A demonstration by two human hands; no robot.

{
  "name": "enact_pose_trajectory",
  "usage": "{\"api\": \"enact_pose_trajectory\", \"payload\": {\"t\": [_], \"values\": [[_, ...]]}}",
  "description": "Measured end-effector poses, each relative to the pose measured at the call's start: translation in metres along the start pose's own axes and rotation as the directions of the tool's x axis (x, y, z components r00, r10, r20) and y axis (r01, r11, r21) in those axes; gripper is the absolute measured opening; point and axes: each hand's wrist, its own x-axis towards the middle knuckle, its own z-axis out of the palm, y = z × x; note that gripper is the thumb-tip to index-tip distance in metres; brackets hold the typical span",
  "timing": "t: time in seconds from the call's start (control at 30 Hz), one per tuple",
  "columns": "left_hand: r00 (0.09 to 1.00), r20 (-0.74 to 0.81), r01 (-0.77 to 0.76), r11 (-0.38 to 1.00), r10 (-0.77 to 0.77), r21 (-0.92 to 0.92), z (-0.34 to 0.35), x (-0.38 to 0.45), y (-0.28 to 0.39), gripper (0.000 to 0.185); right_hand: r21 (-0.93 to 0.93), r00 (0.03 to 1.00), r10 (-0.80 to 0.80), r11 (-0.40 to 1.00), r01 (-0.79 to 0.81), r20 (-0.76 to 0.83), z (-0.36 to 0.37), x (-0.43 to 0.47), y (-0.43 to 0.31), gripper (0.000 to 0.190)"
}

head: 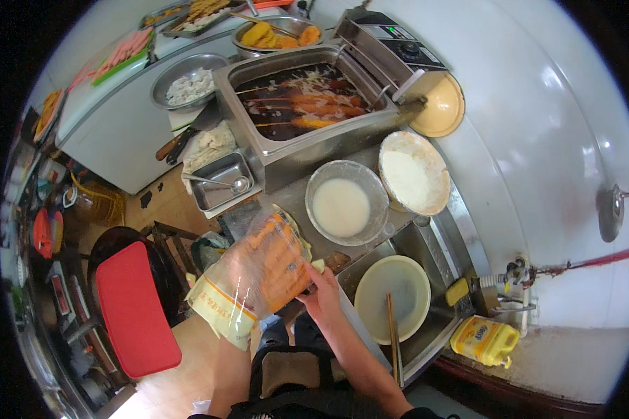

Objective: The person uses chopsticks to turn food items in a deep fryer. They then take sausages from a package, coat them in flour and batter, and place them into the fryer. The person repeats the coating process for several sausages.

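Observation:
A clear plastic food bag (283, 262) with a pale yellow printed edge is before me, tilted, with orange, strip-like food pieces inside. My right hand (322, 293) grips its right edge, thumb on top. The left forearm (230, 361) runs up to the bag's yellow end; my left hand is inside or behind the bag, and its fingers cannot be made out. Just beyond the bag stands a bowl of milky batter (340, 207), with a bowl of white powder (413, 170) to its right.
A deep fryer (314, 141) holds dark oil and skewered food. Left of it are a steel tray with a ladle (223, 180), knives (181, 144) and a steel bowl (188, 86). A sink (440, 293) contains a cream basin (393, 298) and chopsticks (391, 324). A red stool (136, 309) stands at left.

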Motion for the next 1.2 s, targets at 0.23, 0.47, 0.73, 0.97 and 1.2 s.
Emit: {"api": "enact_pose_trajectory", "payload": {"t": [0.23,0.47,0.73,0.97,1.2], "values": [[0.972,0.176,0.148,0.987,-0.157,0.064,0.006,-0.027,0.013,0.035,0.182,0.998,-0.061,0.982,0.059,0.004,-0.033,-0.042,0.020,0.032],[0.890,0.362,0.241,0.960,-0.277,0.142,0.077,-0.026,-0.008,0.035,0.247,0.943,-0.330,0.911,0.329,-0.038,-0.075,-0.060,0.012,0.035],[0.883,0.355,0.261,0.950,-0.306,0.171,0.079,0.003,-0.006,0.036,0.230,0.990,-0.137,0.963,0.138,-0.023,-0.103,-0.030,0.001,0.041],[0.874,0.366,0.273,0.946,-0.319,0.173,0.070,0.001,-0.003,0.036,0.125,0.939,-0.276,0.959,0.255,0.204,-0.114,-0.020,0.016,0.053],[0.829,0.381,0.351,0.911,-0.410,0.217,0.023,-0.040,0.027,0.037,0.605,0.984,-0.015,0.790,-0.097,0.177,-0.076,-0.037,0.056,0.068]]}}
